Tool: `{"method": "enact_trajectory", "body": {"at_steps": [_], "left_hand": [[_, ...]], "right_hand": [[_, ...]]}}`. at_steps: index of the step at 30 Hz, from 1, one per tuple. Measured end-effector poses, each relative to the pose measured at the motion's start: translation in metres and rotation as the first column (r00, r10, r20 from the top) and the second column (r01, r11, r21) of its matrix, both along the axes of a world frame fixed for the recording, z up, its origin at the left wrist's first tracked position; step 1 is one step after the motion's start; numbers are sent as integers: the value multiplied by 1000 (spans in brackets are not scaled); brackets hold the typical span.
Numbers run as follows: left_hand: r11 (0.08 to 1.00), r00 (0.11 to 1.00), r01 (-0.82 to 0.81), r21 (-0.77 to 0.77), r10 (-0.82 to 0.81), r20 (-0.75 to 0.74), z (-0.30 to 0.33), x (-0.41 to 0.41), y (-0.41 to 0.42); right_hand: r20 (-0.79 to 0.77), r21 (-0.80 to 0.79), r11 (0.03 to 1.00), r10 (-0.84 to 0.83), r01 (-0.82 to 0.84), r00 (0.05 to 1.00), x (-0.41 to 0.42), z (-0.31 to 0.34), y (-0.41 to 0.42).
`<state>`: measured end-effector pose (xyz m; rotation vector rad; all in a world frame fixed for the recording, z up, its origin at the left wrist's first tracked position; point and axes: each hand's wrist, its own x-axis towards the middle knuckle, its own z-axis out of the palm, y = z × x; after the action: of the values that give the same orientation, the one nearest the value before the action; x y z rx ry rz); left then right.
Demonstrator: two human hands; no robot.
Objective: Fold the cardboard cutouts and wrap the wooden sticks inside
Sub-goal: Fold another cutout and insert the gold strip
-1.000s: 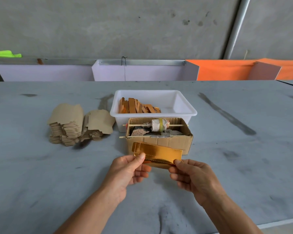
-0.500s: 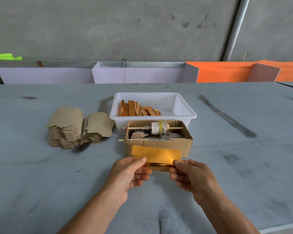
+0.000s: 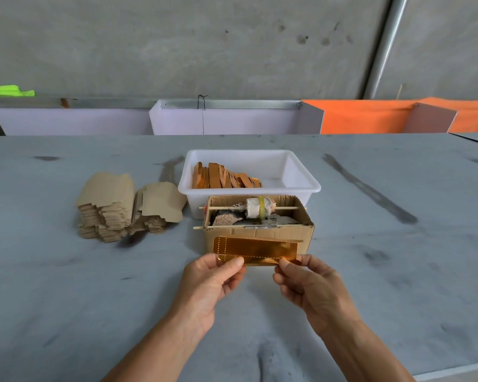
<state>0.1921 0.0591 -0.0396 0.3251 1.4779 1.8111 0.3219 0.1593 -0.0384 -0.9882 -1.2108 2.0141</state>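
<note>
While you pinch the gold cutout [image 3: 255, 250] by its lower edge, left hand [image 3: 213, 279] and right hand [image 3: 307, 285] at either end, above the table [image 3: 66, 285], uneven thumb pressure risks creasing off the dotted score lines.

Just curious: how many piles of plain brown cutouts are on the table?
2: a taller pile far left, and a lower pile leaning beside it, next to the white tub.
</note>
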Motion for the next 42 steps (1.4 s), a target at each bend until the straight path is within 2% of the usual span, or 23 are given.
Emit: {"method": "enact_trajectory", "body": {"at_steps": [10, 14, 19, 24, 27, 30, 36, 42], "left_hand": [[999, 996, -35, 16, 36, -79, -2, 2, -2], [998, 991, -59, 22, 61, -117, -3, 3, 0], [992, 980, -96, 86, 109, -168, -4, 6, 0], [977, 964, -154, 149, 181, -193, -4, 8, 3], [972, 966, -177, 154, 202, -164, -6, 9, 7], [973, 954, -184, 142, 212, -212, -8, 13, 11], [972, 949, -147, 182, 191, -252, -8, 19, 14], [974, 952, -121, 190, 168, -255, -8, 11, 8]], "right_hand": [[-37, -44, 999, -27, 25, 999, 0, -4, 3], [-13, 36, 997, -67, 67, 998, -2, -7, 1], [-57, 151, 978, -139, 146, 989, -5, -9, -4], [-154, 76, 979, -178, 191, 972, -8, -10, -7], [-197, 52, 980, -180, 193, 964, -10, -10, -9], [-212, 43, 982, -170, 183, 962, -11, -12, -11], [-266, -38, 992, -123, 117, 956, -21, -19, -21], [-250, -67, 993, -106, 92, 962, -18, -20, -21]]}}
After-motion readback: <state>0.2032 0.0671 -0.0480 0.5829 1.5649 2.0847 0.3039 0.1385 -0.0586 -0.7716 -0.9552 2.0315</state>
